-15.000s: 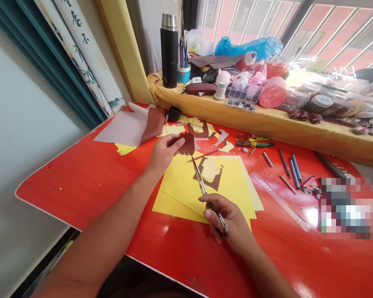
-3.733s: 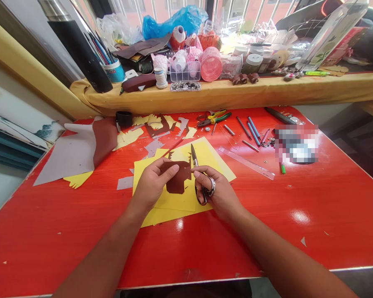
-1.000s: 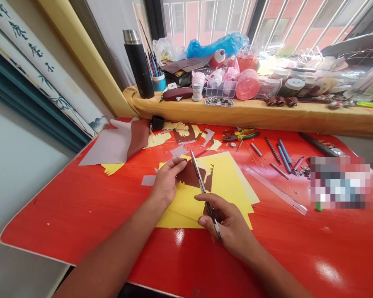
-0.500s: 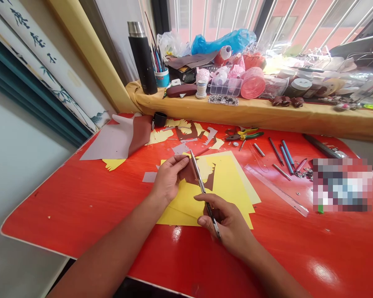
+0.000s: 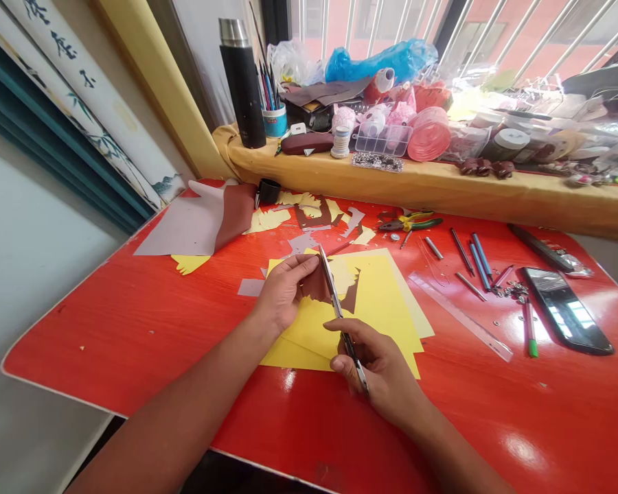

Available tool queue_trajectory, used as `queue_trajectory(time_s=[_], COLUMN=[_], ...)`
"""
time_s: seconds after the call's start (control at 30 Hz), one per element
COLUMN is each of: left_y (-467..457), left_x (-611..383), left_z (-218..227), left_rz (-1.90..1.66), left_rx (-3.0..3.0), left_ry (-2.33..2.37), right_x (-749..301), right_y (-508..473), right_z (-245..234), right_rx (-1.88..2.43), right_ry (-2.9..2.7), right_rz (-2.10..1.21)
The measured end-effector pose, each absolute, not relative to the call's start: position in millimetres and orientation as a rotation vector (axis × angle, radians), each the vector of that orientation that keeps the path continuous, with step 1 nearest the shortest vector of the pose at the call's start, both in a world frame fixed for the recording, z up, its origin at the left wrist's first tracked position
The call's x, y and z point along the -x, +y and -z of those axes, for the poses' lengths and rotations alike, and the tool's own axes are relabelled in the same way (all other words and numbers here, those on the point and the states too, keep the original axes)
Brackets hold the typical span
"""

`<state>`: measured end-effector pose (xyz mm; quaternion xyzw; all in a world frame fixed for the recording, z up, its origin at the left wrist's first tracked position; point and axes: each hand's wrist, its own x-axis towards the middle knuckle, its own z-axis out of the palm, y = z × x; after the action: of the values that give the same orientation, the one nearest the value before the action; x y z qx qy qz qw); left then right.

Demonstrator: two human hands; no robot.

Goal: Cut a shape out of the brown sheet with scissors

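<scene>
My left hand (image 5: 285, 293) pinches a piece of dark brown paper (image 5: 315, 288), whose lower part is hidden behind the fingers and the blades. My right hand (image 5: 378, 367) is shut on a pair of long, narrow steel scissors (image 5: 336, 302), their blades pointing away from me. The blades lie against the right side of the brown piece. Both hands are above overlapping yellow card sheets (image 5: 309, 346).
Paper scraps (image 5: 309, 216) lie beyond the cards, beside a grey-and-brown sheet (image 5: 185, 230). To the right are pliers (image 5: 409, 224), a clear ruler (image 5: 458, 315), several pens and a phone (image 5: 564, 319). A cluttered yellow-covered sill (image 5: 391, 182) runs along the far table edge.
Compared with the oldest frames, the scissors now stand against the brown piece. Over the last second the hands barely move, and the view drifts slightly.
</scene>
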<state>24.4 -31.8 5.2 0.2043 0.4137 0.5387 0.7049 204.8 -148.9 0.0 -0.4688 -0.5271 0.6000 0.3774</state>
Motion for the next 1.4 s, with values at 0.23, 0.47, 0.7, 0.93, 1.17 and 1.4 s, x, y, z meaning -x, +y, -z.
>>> queue_trajectory(time_s=[0.23, 0.47, 0.7, 0.93, 1.17, 1.4], left_y=[-33.9, -35.6, -35.2, -34.5, -34.2, -34.0], left_x=[-26.0, -26.8, -26.3, -25.8, -25.5, -25.7], left_z=[-11.5, -14.4, -13.1, -10.6, -11.0, -12.8], left_rz=[-1.171, -1.164, -1.159, -1.158, -1.143, -1.124], left_rx=[-0.434, -0.433, -0.468, -0.494, -0.479, -0.443], left_ry=[0.914, 0.907, 0.942, 0.926, 0.942, 0.941], right_x=[-205.1, -204.9, -205.9, -205.5, -207.3, -206.5], right_y=[-149.4, -148.5, -148.8, -149.7, -149.4, -150.4], right_z=[2.6, 4.3, 5.5, 8.3, 6.4, 7.3], right_rx=[1.212, 1.202, 1.226, 1.214, 1.216, 1.195], right_ry=[-1.383, -1.431, -1.442, -1.444, -1.439, -1.433], right_rz=[-1.512, -1.480, -1.474, -1.469, -1.483, -1.466])
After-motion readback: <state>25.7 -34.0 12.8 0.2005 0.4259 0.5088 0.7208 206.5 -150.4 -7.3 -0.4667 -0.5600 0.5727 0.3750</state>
